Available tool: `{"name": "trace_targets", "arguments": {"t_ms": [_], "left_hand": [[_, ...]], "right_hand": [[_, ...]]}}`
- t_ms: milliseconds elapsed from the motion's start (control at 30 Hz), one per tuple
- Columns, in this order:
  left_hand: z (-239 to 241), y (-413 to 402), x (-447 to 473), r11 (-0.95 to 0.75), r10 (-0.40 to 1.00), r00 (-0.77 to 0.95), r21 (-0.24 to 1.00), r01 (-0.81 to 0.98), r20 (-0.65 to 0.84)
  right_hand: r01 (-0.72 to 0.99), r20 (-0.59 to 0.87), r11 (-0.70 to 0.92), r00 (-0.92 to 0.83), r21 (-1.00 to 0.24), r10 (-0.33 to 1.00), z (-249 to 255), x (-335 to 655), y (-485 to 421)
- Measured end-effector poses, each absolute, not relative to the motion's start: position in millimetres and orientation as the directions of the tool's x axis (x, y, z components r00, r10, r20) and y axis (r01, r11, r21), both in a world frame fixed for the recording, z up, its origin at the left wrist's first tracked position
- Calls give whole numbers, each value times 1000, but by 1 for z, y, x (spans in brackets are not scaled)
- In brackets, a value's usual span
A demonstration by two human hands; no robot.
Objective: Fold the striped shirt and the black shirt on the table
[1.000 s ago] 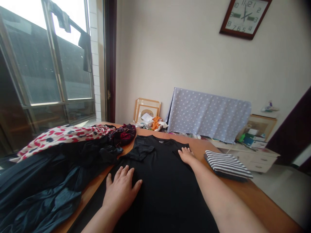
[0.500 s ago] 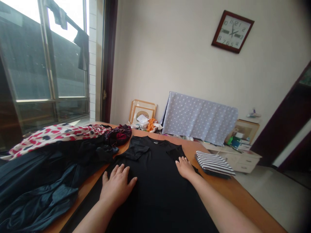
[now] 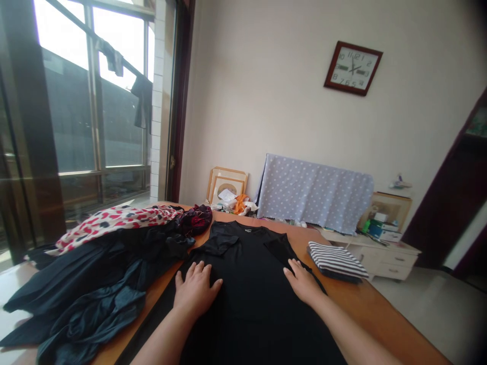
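A black short-sleeved garment (image 3: 251,284) lies spread on the wooden table (image 3: 380,319), its neckline at the far end and its lower part running out of view toward me. My left hand (image 3: 196,288) rests flat on its left side, fingers spread, below the folded-in left sleeve (image 3: 220,243). On the right side, my right hand (image 3: 302,281) lies palm down near the right sleeve (image 3: 279,247), fingers stretched out. Neither hand grips the cloth.
Left of the garment is a heap of dark clothes (image 3: 114,274) with a heart-patterned cloth (image 3: 117,223). A folded striped stack (image 3: 337,259) sits at the table's right edge. Beyond are a dotted cloth cover (image 3: 312,192), a low cabinet (image 3: 395,258) and picture frames (image 3: 227,183).
Both hands have shifted slightly on the garment, the right one a little toward me, staying flat. The camera view has tilted and moved a little. The garment lies much the same.
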State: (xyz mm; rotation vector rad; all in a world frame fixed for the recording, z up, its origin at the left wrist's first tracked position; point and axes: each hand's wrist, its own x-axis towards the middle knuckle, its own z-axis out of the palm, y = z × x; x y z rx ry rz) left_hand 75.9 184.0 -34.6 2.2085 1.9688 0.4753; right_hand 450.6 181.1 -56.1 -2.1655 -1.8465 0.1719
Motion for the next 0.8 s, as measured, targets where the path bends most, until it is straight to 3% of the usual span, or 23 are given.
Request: {"name": "trace_targets", "arguments": {"t_ms": [167, 600, 800], "left_hand": [[-33, 183, 76, -133, 985, 89, 320, 938, 148], [-40, 192, 73, -168, 979, 123, 296, 940, 164], [-34, 191, 71, -145, 969, 60, 352, 925, 241]], "right_hand": [[914, 79, -107, 149, -391, 986, -53, 443, 127], [952, 71, -129, 154, -278, 985, -53, 422, 70], [955, 83, -129, 157, -266, 984, -51, 421, 68]]}}
